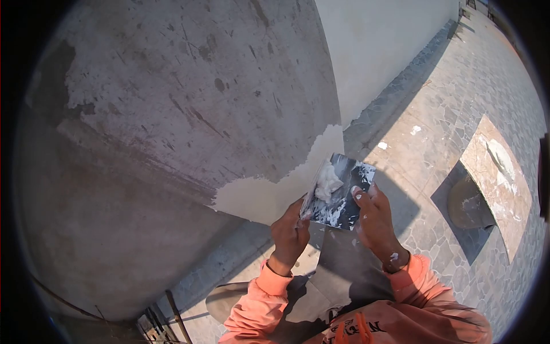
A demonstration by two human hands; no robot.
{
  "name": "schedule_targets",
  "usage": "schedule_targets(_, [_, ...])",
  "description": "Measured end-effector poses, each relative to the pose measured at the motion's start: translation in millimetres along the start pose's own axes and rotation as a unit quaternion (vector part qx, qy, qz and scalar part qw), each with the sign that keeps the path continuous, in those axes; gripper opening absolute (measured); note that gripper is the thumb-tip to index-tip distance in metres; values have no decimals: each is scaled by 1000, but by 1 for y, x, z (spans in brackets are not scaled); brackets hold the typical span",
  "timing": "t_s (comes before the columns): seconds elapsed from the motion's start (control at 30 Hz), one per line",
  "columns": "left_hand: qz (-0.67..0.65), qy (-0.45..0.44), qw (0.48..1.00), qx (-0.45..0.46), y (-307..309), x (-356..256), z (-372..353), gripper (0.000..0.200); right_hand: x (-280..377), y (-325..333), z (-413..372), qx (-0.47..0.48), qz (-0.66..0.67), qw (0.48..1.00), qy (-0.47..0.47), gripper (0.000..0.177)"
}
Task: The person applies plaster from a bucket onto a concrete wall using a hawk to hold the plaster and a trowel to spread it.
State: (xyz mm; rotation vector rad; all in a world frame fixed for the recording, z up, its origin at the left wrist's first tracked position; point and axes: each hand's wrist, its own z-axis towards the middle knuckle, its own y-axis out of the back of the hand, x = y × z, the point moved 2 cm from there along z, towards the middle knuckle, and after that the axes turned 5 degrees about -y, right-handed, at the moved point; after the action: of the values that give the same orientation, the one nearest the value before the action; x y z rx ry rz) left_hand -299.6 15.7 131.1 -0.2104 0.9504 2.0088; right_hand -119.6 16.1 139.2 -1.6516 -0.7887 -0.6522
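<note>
My right hand (375, 221) grips a dark flat metal plastering blade (349, 200) by its right side, thumb on top. White putty (327, 182) sits in a lump on the blade, and smears cover much of its face. At the plate's left edge, my left hand (291, 234) is closed round a thin scraper (307, 207), seen almost edge-on; its handle is hidden by the fingers. White specks mark my right thumb and wrist. Just beyond the hands, a fresh pale patch of putty (258, 195) covers the lower corner of the grey wall (189, 92).
A board (498, 183) with white putty on it stands at the right, propped on a rounded grey object (467, 203). Stone-patterned paving (452, 114) with white splashes runs along a pale wall (389, 51). Thin rods (177, 315) lie at lower left.
</note>
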Motion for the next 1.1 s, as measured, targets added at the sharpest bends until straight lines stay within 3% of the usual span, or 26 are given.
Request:
schedule_targets(0.07, [-35, -56, 998, 3, 1, 0, 9, 26, 1, 1, 1, -4, 24, 1000, -12, 30])
schedule_targets(0.27, [-163, -16, 972, 170, 14, -18, 35, 60, 24, 12, -1, 1, 29, 999, -44, 32])
schedule_targets(0.37, [-67, -80, 983, 150, 8, -18, 37, 65, 31, 4, -2, -5, 81, 996, -25, 32])
schedule_targets(0.57, [1, -151, 983, 101, 1, -15, 33, 67, 29, 11, 3, -6, 86, 996, -26, 31])
schedule_targets(0.77, [16, -124, 986, 108, 11, -5, 16, 64, 29, 5, 6, 14, 94, 995, -35, 32])
schedule_targets(0.97, [-65, -85, 992, 61, 13, -9, 13, 69, 17, 0, 5, 16, 95, 993, -68, 31])
schedule_targets(1.1, [44, -88, 990, 99, 19, -9, 12, 70, 12, -3, 7, 39, 77, 993, -80, 29])
